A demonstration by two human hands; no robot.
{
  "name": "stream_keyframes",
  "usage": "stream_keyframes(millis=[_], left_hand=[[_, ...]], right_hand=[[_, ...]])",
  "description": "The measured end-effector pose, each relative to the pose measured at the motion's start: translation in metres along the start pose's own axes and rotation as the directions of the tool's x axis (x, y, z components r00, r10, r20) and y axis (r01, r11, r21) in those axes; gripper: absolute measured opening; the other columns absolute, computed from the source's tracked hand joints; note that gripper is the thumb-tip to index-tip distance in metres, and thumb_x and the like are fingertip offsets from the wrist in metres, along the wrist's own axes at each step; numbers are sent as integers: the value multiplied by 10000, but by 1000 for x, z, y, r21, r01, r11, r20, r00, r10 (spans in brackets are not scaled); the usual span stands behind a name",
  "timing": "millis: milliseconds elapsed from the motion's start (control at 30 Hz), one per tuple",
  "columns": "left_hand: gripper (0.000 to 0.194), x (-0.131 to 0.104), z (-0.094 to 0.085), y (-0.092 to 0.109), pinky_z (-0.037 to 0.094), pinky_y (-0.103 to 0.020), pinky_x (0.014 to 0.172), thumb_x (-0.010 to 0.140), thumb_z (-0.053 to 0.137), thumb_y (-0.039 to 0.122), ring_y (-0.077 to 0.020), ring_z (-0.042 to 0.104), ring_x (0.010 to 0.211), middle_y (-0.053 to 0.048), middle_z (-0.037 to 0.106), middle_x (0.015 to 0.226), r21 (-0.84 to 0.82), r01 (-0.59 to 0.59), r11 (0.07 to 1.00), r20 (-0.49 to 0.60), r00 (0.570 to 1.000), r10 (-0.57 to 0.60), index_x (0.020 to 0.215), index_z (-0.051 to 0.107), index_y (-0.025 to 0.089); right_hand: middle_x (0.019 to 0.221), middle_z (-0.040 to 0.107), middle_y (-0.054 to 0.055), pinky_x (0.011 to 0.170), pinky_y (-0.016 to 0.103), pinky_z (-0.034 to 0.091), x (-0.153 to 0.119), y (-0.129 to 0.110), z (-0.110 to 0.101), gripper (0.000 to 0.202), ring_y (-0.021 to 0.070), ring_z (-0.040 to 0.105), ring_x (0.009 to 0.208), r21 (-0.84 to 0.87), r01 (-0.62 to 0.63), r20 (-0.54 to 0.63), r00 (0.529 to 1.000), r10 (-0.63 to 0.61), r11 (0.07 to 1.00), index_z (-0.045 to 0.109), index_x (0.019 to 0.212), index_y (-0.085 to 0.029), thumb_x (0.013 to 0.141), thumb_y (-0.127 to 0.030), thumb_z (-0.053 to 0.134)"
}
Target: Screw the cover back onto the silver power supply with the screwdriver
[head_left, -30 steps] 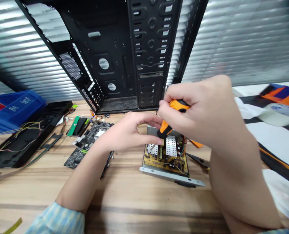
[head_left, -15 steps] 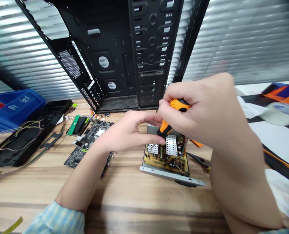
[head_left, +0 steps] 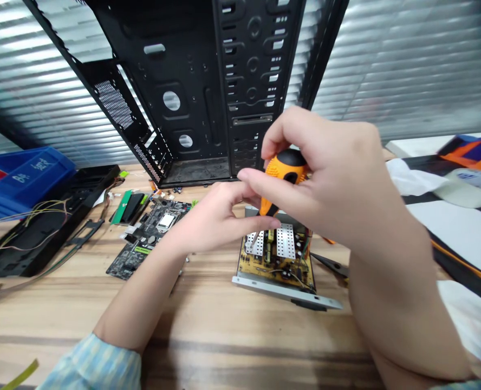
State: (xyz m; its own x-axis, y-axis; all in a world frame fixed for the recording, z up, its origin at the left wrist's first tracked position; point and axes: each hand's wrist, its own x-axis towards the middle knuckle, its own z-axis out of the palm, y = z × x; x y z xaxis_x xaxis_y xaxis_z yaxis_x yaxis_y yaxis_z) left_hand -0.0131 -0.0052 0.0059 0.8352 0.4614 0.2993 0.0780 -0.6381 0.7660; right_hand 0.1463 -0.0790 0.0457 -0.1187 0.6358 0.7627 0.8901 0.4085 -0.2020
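My right hand (head_left: 325,173) is wrapped round the orange and black handle of a screwdriver (head_left: 283,170). The shaft slants down to the left, its tip at a perforated silver plate (head_left: 255,244) on an opened power supply (head_left: 277,265) with a yellow-brown circuit board. My left hand (head_left: 220,219) curves round the lower part of the screwdriver, thumb stretched over the board and fingertips partly hidden behind my right hand. Whether those fingers touch the shaft is hard to see. A second perforated plate (head_left: 285,241) lies to the right.
A black computer case (head_left: 192,81) stands behind. On the left are a motherboard (head_left: 129,260), a green and black part (head_left: 122,207), a black panel with wires (head_left: 29,238) and a blue bin (head_left: 33,173). Pliers (head_left: 332,265) lie right of the board.
My right hand has loosened and shifted its grip on the handle, its fingers now higher and more to the left. The handle stands more upright. My left hand has hardly moved.
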Motion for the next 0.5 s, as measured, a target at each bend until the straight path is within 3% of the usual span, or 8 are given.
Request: stream_keyframes(millis=[500], left_hand=[[252, -1, 1, -1, 561, -315, 804, 837, 701, 408, -197, 665, 886, -31, 725, 913, 17, 10, 1000, -5, 1000, -10, 950, 680, 184]], right_hand=[[594, 543, -32, 565, 293, 353, 0, -3, 2, 278, 134, 507, 552, -53, 30, -47, 998, -32, 998, 496, 697, -225, 824, -364, 701]])
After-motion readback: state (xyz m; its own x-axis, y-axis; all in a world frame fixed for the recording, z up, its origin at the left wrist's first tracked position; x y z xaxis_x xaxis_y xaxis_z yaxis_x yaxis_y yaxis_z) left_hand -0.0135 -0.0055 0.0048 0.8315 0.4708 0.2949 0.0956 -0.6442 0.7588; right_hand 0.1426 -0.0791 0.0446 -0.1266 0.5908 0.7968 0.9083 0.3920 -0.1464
